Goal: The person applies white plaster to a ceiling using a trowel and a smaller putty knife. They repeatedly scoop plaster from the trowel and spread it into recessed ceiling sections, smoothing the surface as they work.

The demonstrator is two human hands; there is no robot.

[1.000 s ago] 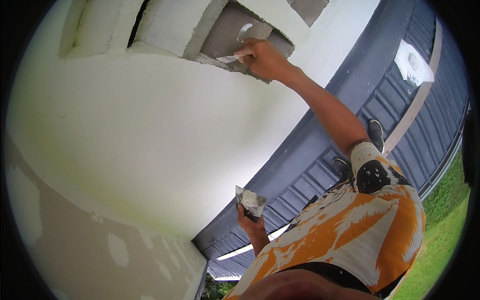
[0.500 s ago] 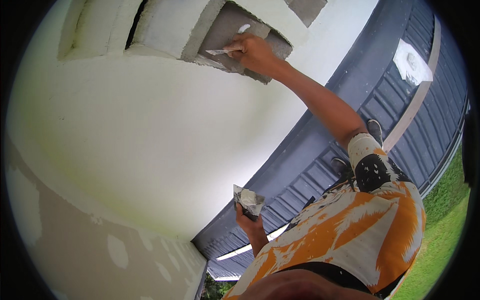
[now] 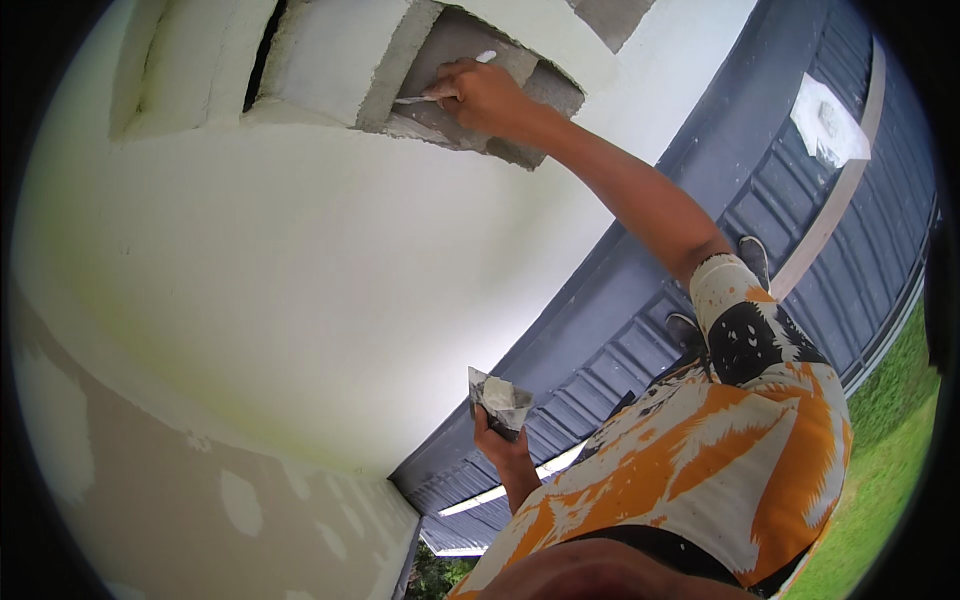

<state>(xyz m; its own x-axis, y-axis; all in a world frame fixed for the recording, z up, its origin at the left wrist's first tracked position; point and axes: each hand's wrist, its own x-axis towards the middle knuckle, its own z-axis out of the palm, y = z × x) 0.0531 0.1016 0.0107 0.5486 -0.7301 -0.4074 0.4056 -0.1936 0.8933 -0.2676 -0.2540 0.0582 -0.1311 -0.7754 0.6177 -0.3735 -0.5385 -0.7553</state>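
At the top, my right hand point(image 3: 490, 100) reaches into a rectangular recess point(image 3: 555, 92) in the white wall point(image 3: 300, 280). Its fingers are closed on a thin putty knife point(image 3: 415, 99), whose blade lies near the recess's left lower edge. A small white dab point(image 3: 486, 56) shows just above the hand. Lower down, beside the shirt, my left hand point(image 3: 505, 452) is wrapped round a dark, angular metal holder point(image 3: 488, 422), perhaps a wide scraper. A lump of pale filler point(image 3: 497, 392) sits on it.
A dark ribbed metal roof point(image 3: 800, 220) slopes under my shoes point(image 3: 755, 260). On it lie a long wooden batten point(image 3: 822, 228) and a white sheet with a grey lump point(image 3: 828, 122). A patched beige wall point(image 3: 150, 450) meets the white wall at lower left; grass point(image 3: 890, 460) lies beyond the roof edge.
My right hand and the putty knife have moved a little left and up within the recess. The left hand still holds the filler in nearly the same place.
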